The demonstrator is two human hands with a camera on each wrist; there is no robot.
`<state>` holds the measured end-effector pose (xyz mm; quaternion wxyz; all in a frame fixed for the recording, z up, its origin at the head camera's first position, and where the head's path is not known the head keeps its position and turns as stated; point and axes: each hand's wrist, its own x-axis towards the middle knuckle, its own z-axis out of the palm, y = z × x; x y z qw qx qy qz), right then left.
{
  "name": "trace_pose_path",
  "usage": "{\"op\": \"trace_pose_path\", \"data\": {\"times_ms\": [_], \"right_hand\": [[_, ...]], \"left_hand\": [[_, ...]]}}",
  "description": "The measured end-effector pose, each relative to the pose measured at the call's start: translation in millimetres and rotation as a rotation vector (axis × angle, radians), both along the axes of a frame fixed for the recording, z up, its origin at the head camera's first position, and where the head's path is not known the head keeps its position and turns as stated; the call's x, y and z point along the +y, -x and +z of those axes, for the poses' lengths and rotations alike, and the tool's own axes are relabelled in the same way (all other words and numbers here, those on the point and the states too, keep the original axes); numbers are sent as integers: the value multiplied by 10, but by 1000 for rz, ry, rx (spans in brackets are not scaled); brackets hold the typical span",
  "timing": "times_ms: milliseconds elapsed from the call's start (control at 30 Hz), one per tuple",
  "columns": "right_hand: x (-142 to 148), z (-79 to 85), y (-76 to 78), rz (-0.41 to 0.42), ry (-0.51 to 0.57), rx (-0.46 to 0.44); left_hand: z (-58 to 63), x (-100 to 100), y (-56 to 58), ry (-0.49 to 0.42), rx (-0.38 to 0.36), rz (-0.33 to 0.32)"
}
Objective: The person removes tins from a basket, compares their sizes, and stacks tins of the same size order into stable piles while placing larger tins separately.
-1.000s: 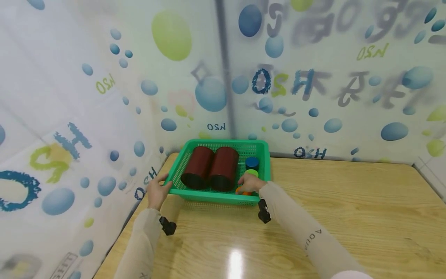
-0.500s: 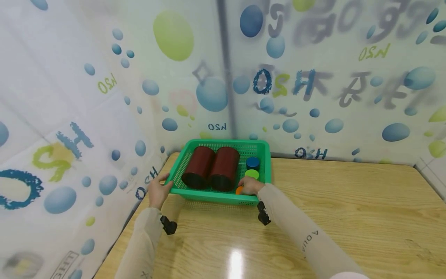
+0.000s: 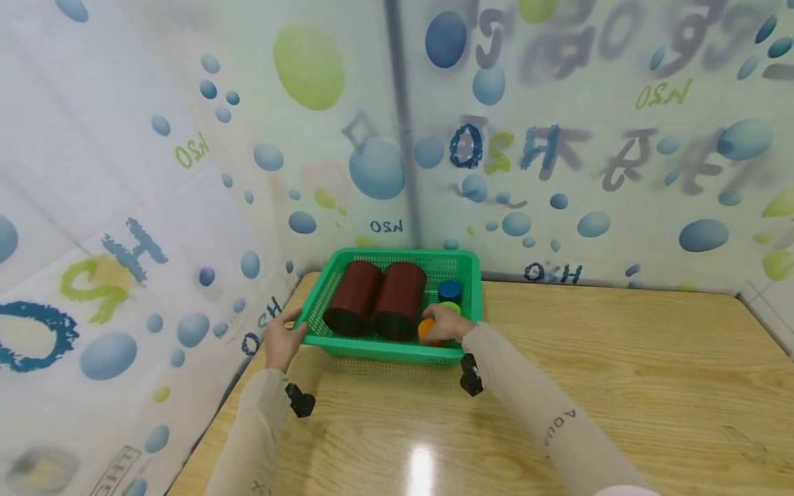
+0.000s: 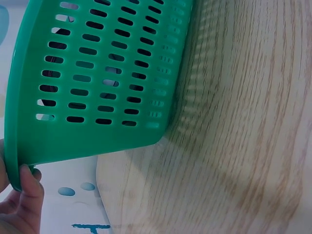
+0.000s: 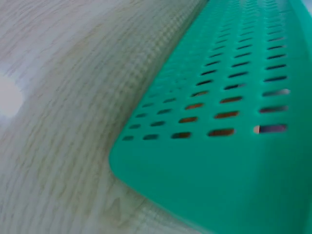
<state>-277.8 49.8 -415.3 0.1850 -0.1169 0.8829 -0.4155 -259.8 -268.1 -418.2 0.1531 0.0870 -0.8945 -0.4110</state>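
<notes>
A green plastic basket with slotted walls stands on the table. My left hand grips its near left corner, and the left wrist view shows thumb and fingers on either side of the rim. My right hand reaches over the near right rim and holds an orange round-topped piece, partly hidden by the fingers. Behind that hand are a lime-green round piece and a dark blue one. The right wrist view shows the basket's outer wall, not the hand.
Two dark red cylinders lie side by side in the basket's left and middle part. The wooden table extends to the right and front. A patterned wall covering rises right behind the basket and along the left.
In the basket, my right hand has shifted slightly, and the orange piece has come up a little and shows more. My left hand stays on the basket corner.
</notes>
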Motion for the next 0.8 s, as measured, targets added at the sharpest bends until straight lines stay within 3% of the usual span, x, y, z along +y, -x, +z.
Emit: {"op": "trace_pose_path", "data": {"times_ms": [267, 633, 800], "right_hand": [[71, 130, -30, 7, 110, 13], [127, 208, -44, 26, 139, 104], [155, 257, -59, 0, 165, 104]], "left_hand": [[-14, -8, -5, 6, 12, -10], [-12, -5, -28, 3, -4, -16], [1, 0, -10, -7, -10, -19]]}}
